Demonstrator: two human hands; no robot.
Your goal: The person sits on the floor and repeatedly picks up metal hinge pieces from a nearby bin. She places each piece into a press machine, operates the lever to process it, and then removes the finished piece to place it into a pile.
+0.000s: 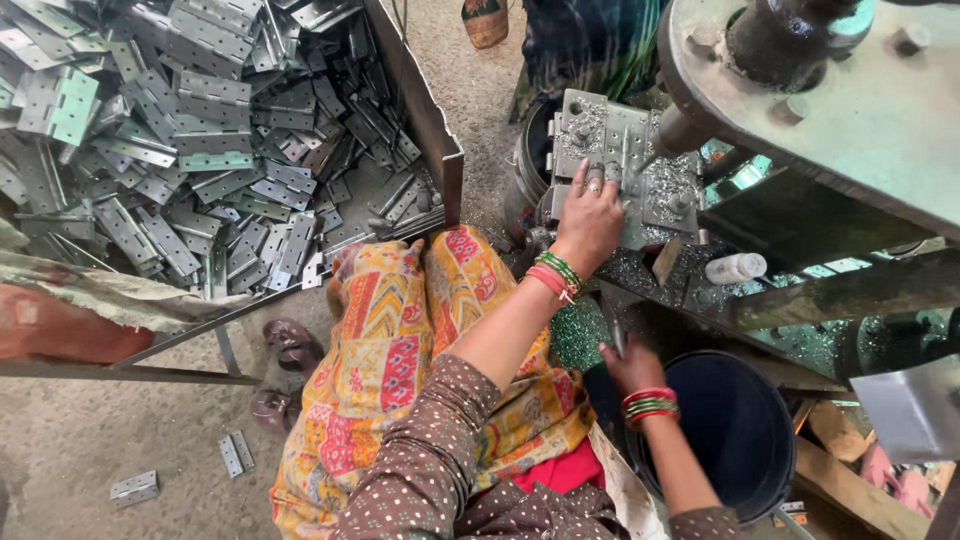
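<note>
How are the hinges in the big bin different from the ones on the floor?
The hinges in the bin are a huge jumbled pile; the hinges on the floor are only a few, lying flat and apart. The bin ones overlap at all angles; the floor ones rest on bare concrete. Both are grey metal with screw holes.

Big tray heaped with metal hinges at left. Two loose hinges on concrete floor. Brown sandals nearby. White bottle on bench.
</note>
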